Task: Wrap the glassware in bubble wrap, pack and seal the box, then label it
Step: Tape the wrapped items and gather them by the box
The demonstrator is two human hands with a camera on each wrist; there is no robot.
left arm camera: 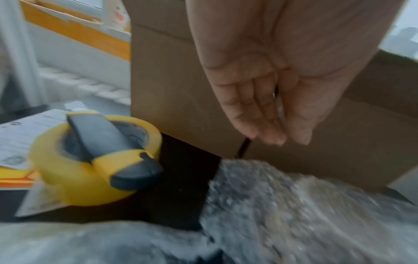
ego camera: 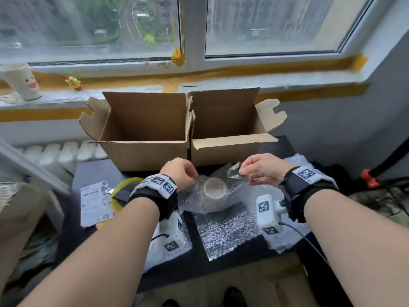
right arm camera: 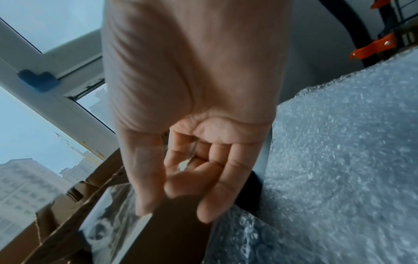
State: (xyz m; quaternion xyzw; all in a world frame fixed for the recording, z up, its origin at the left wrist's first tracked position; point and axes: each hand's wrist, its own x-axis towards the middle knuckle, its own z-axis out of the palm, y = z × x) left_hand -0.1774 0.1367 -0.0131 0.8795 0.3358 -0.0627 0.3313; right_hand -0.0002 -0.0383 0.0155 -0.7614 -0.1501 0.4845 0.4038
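Cardboard box stands open-topped at the far edge of the black table, and everything else sits relative to it. Just in front of it lies the glass, mouth up, swaddled in a bubble wrap sheet. The left hand pinches the wrap's edge beside the glass, fingers pressed together. The right hand pinches a raised clear corner. Left of the box's front sit a yellow tape roll and a printed label.

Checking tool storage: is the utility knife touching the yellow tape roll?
Touching. The left wrist view shows the utility knife lying across the yellow tape roll.
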